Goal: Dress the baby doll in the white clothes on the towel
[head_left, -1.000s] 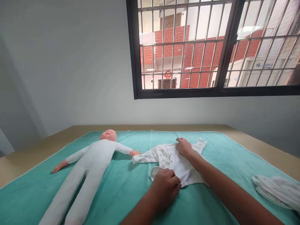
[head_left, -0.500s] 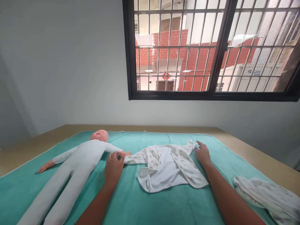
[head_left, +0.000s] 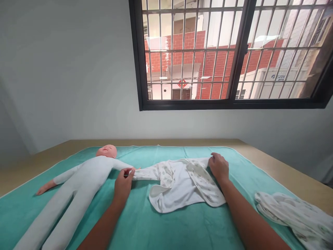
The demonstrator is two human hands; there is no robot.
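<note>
A white baby shirt (head_left: 182, 189) with a small print lies spread open on the green cloth, its left sleeve stretched out sideways. My left hand (head_left: 123, 184) pinches that sleeve's cuff between thumb and fingers, close to the doll's hand. At the far right sleeve, my right hand (head_left: 220, 168) has its fingers curled over the fabric and closed on it; the sleeve's end is hidden beneath them. A baby doll (head_left: 90, 175) in a white body suit lies face up to the left, its arms spread.
Crumpled white printed fabric (head_left: 293, 213) rests at the right. The green cloth (head_left: 135, 222) covers most of a wooden table (head_left: 270, 161) against a grey wall. Above it is a barred window with a black frame (head_left: 182, 105).
My right hand has moved onto the right sleeve and closed over it, where its fingers were at the edge before. My left fingers have tightened on the cuff. The view has shifted slightly.
</note>
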